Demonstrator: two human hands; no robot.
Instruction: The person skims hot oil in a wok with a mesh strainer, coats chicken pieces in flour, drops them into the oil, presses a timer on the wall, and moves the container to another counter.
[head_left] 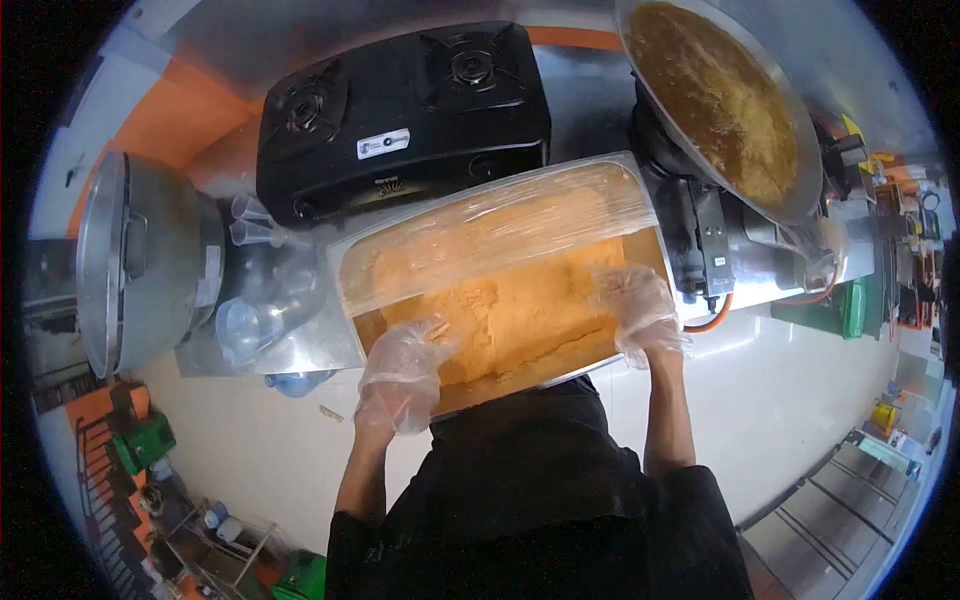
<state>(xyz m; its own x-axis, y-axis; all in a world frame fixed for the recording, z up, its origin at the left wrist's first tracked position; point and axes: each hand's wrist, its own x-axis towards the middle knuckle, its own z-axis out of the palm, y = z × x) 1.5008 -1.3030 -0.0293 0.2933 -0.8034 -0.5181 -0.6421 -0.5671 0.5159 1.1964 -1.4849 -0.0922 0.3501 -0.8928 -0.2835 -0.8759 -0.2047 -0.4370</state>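
A rectangular metal tray (pixel 352 318) holds an orange, doughy or powdery mass (pixel 520 310). Clear plastic wrap (pixel 490 240) covers the far half of it. My left hand (pixel 405 372), in a loose clear plastic glove, rests at the tray's near left corner with its fingertips at the orange mass. On the right side, my right hand (pixel 640 312), gloved the same way, lies over the tray's edge with its fingers spread over the mass. Both hands look open, with nothing held in them.
Behind the tray stands a black two-burner stove (pixel 400 120). A wide pan of bubbling brown oil (pixel 720 110) sits at the upper right, above an orange hose (pixel 712 318). At the left are a large lidded pot (pixel 165 265) and clear plastic cups (pixel 245 328).
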